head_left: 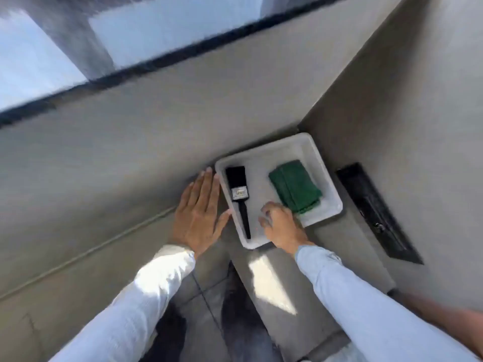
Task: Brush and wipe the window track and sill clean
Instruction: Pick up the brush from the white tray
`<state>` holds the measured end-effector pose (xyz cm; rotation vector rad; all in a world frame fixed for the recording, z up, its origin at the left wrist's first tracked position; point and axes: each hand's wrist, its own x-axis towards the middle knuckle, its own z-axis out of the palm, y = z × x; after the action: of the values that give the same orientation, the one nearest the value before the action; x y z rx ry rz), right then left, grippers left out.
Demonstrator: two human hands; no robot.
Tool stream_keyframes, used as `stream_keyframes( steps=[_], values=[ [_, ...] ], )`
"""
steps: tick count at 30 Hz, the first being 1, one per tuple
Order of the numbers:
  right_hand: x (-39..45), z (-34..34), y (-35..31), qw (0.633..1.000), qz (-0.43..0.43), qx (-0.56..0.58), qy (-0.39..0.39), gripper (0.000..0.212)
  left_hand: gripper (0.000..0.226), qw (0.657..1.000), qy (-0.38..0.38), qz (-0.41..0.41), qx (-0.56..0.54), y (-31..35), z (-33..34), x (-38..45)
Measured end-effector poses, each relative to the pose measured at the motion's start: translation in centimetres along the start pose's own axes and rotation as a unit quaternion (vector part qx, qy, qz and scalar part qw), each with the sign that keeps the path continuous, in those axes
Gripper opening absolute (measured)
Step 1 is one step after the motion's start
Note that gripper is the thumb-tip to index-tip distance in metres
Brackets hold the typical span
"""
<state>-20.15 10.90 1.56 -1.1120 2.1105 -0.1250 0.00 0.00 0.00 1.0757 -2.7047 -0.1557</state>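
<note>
A white tray (pixel 311 150) sits in the corner where two grey walls meet. In it lie a black brush (pixel 239 195) with a metal band, on the left, and a folded green cloth (pixel 295 185) on the right. My left hand (pixel 198 215) is flat and open against the tray's left side, fingers apart. My right hand (pixel 281 226) hovers over the tray's near part between brush and cloth, fingers curled, and holds nothing that I can see. The dark window track (pixel 167 60) runs along the top of the grey wall, below the glass.
A dark metal channel (pixel 376 212) is set in the right wall beside the tray. A sunlit patch (pixel 269 280) lies on the floor below the tray. My legs stand on dark floor tiles (pixel 206 296) at the bottom.
</note>
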Motion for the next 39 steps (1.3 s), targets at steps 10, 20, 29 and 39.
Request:
stream_keyframes(
  steps=[10,20,29,39],
  values=[
    [3.1,5.6,-1.1,0.995,0.054,-0.058,0.064,0.029,0.077,0.998,-0.054,0.016,0.006,-0.6,7.7,-0.7],
    [4.1,4.1,-1.7,0.996,0.085,0.002,0.032,0.030,0.079,0.999,-0.032,0.015,0.010,-0.3,7.9,-0.5],
    [-1.3,-2.8,-3.8,0.979,0.090,0.128,0.128,0.015,0.082,0.999,-0.028,0.022,0.022,0.9,-2.5,0.4],
    [-18.4,-20.5,-17.1,0.911,0.028,0.215,0.350,0.009,0.077,0.995,0.082,0.045,0.024,0.4,-29.9,-0.3]
  ],
)
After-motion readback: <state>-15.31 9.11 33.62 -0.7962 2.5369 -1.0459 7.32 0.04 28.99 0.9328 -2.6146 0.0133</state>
